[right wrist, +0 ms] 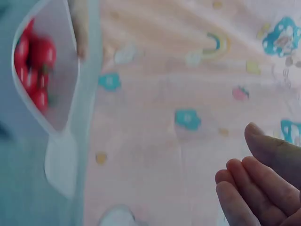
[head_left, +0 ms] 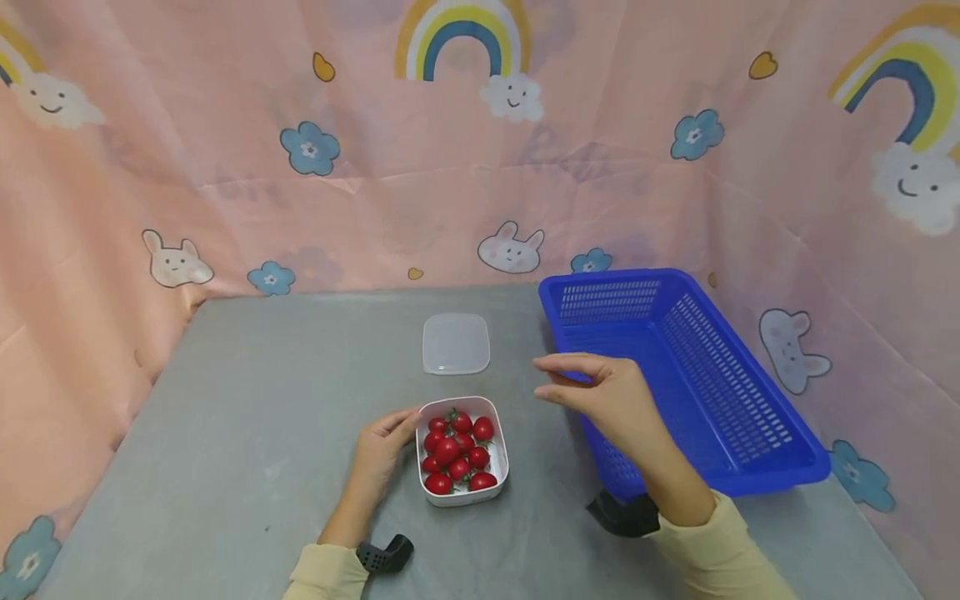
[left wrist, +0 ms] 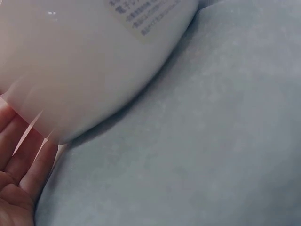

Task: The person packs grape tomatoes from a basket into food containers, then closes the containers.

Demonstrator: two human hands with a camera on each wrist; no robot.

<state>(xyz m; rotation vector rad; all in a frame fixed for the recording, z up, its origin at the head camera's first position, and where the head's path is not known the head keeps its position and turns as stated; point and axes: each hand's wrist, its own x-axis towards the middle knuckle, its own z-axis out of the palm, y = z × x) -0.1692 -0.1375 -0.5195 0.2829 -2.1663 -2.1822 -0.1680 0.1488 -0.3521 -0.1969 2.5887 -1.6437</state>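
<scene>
A small white square box (head_left: 462, 500) full of cherry tomatoes (head_left: 447, 451) with green stems stands on the grey table. My left hand (head_left: 378, 450) rests against the box's left wall, with fingertips at its upper left rim. In the left wrist view, its fingers (left wrist: 28, 160) lie fairly straight along the white wall, which carries a printed label. My right hand (head_left: 600, 392) hovers over the left side of a blue basket (head_left: 750, 358). Its thumb and fingers point left with a gap between them, and nothing is held.
Behind the box lies a translucent square lid (head_left: 456, 343), flat on the table (head_left: 285, 400). The blue slotted basket takes up the table's right side. A pink patterned cloth (head_left: 375, 183) hangs behind and at both sides.
</scene>
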